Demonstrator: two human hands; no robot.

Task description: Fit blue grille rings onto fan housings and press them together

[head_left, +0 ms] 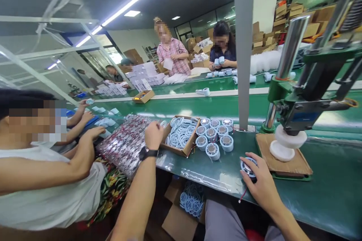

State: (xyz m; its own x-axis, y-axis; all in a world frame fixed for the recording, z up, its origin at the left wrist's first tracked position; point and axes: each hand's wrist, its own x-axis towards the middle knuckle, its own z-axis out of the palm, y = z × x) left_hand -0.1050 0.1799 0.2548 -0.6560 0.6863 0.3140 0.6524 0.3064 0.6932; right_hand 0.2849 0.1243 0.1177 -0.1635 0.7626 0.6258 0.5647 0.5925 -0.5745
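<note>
While the right hand [261,184] cups a round unit [249,167] beside the press [285,145], left hand [153,134], curled, should pick one ring from the box [181,135] left of it.

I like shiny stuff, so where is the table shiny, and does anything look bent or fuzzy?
Head view: ceiling lights glare off the green table past the box of rings; the metal press and post lean from lens stretch; the left hand looks slightly soft.
</note>
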